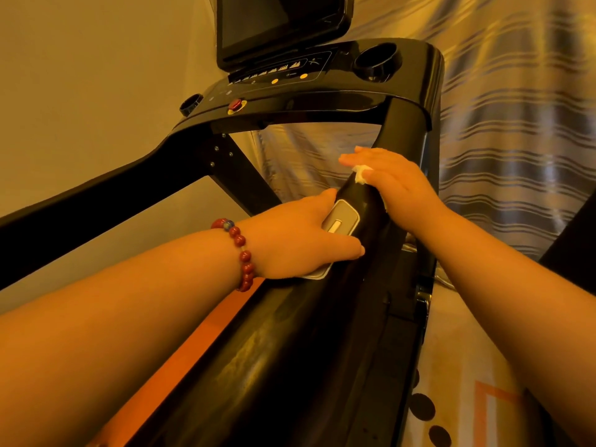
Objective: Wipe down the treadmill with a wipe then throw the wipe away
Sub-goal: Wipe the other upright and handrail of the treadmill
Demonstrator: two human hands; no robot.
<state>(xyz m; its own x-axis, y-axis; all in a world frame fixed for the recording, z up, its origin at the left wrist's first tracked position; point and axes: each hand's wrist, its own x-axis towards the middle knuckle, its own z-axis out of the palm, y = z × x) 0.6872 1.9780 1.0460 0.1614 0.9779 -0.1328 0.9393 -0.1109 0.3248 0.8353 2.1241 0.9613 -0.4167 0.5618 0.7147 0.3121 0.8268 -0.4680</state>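
The wipe (361,174) is pressed on the rail (290,350) under the flat right hand (398,185); just below, the rail is gripped by the left hand (300,240).

On the treadmill handrail (322,317), right hand (398,183) presses wipe (361,174), left hand (300,241) grips.

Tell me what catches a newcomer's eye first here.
Both hands meet on the black handrail at centre: the right hand presses a white wipe onto it, and the left hand, wearing a red bead bracelet, grips it at a silver sensor plate. A dark screen stands top centre.
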